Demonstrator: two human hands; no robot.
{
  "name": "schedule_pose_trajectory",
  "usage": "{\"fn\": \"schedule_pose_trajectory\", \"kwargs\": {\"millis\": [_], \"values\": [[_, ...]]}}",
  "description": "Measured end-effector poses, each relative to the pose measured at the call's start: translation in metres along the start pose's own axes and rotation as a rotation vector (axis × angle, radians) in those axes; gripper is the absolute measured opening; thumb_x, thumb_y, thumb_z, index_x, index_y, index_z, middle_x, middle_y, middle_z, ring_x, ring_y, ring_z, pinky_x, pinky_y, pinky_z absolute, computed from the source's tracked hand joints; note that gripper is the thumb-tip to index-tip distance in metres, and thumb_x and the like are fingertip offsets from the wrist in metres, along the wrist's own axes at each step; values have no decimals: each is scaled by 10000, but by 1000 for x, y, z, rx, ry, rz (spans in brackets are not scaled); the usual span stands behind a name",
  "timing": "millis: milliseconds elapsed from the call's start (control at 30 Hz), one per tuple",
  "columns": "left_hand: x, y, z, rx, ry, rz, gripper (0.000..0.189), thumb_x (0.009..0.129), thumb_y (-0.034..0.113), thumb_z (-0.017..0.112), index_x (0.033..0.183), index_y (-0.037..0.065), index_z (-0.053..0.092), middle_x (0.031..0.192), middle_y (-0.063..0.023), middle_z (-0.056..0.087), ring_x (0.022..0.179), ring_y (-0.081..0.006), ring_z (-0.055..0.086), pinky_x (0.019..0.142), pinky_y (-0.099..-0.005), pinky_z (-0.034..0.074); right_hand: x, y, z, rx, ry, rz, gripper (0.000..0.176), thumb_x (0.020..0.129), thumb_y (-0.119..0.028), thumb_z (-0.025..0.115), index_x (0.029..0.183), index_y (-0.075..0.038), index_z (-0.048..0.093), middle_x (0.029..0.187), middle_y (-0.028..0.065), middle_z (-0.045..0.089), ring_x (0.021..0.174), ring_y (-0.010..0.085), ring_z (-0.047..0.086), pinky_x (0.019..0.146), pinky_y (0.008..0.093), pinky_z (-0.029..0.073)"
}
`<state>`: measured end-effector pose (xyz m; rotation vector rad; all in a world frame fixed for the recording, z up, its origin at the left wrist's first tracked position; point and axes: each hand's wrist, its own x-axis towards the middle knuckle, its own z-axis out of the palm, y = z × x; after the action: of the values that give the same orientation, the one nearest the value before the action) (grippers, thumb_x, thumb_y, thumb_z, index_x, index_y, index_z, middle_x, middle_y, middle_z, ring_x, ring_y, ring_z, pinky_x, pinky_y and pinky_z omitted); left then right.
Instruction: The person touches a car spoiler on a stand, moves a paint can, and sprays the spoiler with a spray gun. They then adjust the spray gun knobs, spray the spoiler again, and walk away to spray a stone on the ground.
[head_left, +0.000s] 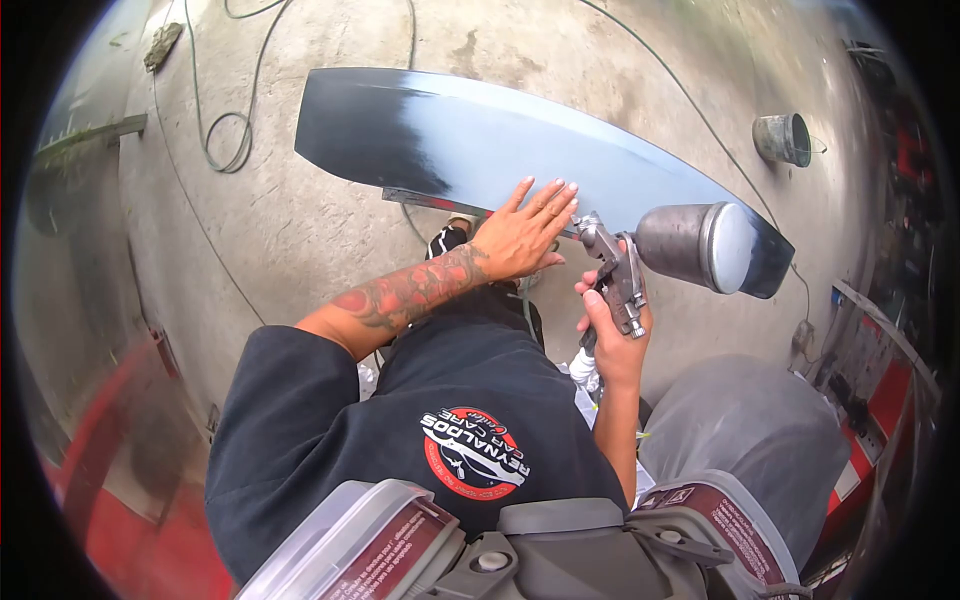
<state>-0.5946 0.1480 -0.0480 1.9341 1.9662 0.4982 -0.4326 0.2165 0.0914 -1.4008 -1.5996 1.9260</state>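
A long, curved car body panel [540,140] is in front of me, dark at both ends and pale blue-grey along its middle. My left hand [525,230] is held out flat with its fingers spread, and the fingertips overlap the panel's near edge. The fingers of my right hand [615,320] are wrapped round the handle of a metal spray gun [612,265]. Its nozzle end sits close to my left hand. A grey paint cup [675,243] with a pale round end is fixed to the gun and hides part of the panel behind it.
A green hose [245,120] lies in loops on the concrete floor [330,30], and another line runs along the right. A metal bucket [780,140] lies at the right. My respirator [560,550] fills the bottom. Red objects [110,480] flank the left.
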Motion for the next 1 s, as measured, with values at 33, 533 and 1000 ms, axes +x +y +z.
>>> {"fn": "schedule_pose_trajectory", "kwargs": {"millis": [33,533,1000], "values": [[1,-3,-1,19,-3,-8,820,898,541,595,1485,14,367,1614,-142,254,1506,-313,198,1197,-567,165,0,-1,1,-7,2,-1,647,915,9,618,1506,-18,358,1092,112,651,952,177,664,566,241,530],[19,-126,-32,301,135,-477,744,972,615,441,1496,88,400,1631,-130,213,1509,-370,149,1147,-686,118,0,6,7,21,86,30,637,908,-33,649,1491,-24,396,1092,125,650,941,156,662,591,245,536],[88,-103,-13,211,136,-412,757,979,616,423,1482,49,412,1615,-158,249,1500,-394,168,1136,-706,110,6,0,-5,22,134,19,652,901,-28,652,1496,-24,385,1089,125,649,935,159,660,582,247,539]]}}
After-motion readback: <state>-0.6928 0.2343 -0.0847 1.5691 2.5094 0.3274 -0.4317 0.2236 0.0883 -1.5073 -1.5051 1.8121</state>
